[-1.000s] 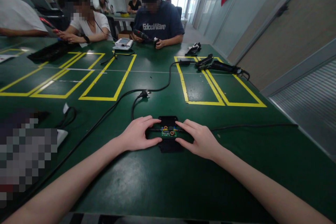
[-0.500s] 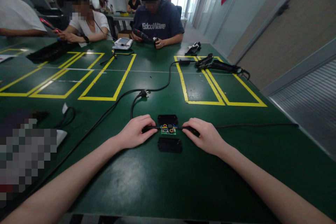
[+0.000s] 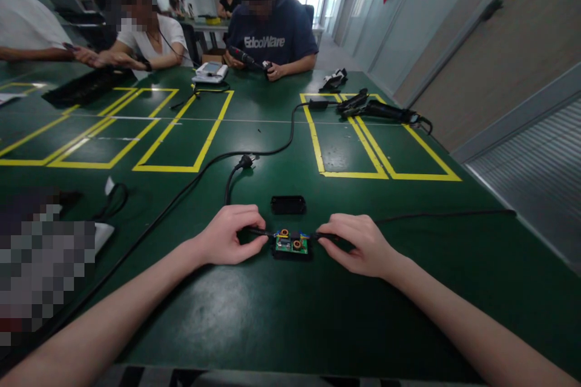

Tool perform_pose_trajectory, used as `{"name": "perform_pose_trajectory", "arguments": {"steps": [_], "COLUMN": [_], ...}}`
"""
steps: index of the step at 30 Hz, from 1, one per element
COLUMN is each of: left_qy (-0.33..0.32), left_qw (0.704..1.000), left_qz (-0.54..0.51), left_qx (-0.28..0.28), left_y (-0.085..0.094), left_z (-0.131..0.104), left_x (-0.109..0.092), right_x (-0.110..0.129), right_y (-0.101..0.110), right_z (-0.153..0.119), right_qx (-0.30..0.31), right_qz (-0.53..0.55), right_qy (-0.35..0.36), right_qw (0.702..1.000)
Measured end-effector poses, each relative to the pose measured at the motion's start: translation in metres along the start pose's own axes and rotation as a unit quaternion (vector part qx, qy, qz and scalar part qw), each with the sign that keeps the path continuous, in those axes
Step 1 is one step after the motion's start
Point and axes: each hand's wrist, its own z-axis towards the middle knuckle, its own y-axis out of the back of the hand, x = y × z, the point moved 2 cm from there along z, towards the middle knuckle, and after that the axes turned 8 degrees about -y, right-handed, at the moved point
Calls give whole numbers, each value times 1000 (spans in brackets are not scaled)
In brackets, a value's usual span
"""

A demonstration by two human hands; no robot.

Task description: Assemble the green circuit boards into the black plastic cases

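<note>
My left hand (image 3: 238,233) pinches the black power cable on the left side of a small green circuit board (image 3: 290,244). On the board's other side, my right hand (image 3: 351,242) grips the opposite black cable (image 3: 422,215). Copper coils and blue and yellow wires show on the board. It sits over or inside one black plastic case half (image 3: 293,256); its exact seating is hard to tell. Another black case half (image 3: 288,204) lies open just beyond it. Past my left hand, a power plug (image 3: 246,161) rests on the green table (image 3: 272,320).
A long black cord (image 3: 181,193) runs across the table. Yellow tape (image 3: 354,176) marks rectangles on it. A black tool-like device (image 3: 385,112) lies at the far right, a white device (image 3: 210,72) at the back. A person (image 3: 272,36) and others sit opposite.
Both hands have moved slightly toward me, bringing the circuit board from between the two case halves onto the nearer one. The farther half now lies uncovered.
</note>
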Motion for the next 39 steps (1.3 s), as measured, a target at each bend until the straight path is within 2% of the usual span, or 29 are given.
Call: {"name": "perform_pose_trajectory", "arguments": {"steps": [6,10,16,30,36,39], "left_qy": [1,19,53,13,-13,-21], "left_qw": [999,997,995,999,999,999], "left_qz": [9,25,62,36,40,41], "left_qx": [51,65,47,24,-9,-2], "left_y": [-5,-6,-6,-7,-9,-10], "left_z": [-1,-2,-3,-1,-1,-1], "left_x": [-1,6,16,10,8,8], "right_x": [-1,-6,-12,-14,-15,-14], "right_y": [0,-4,-10,-16,-14,-13], "right_z": [-1,-2,-1,-2,-2,-1], "right_qx": [69,77,64,59,70,73], "right_qz": [-3,-24,-55,-42,-40,-36], "right_qy": [-16,-53,-100,-63,-54,-56], "right_qw": [997,995,991,995,995,995]}}
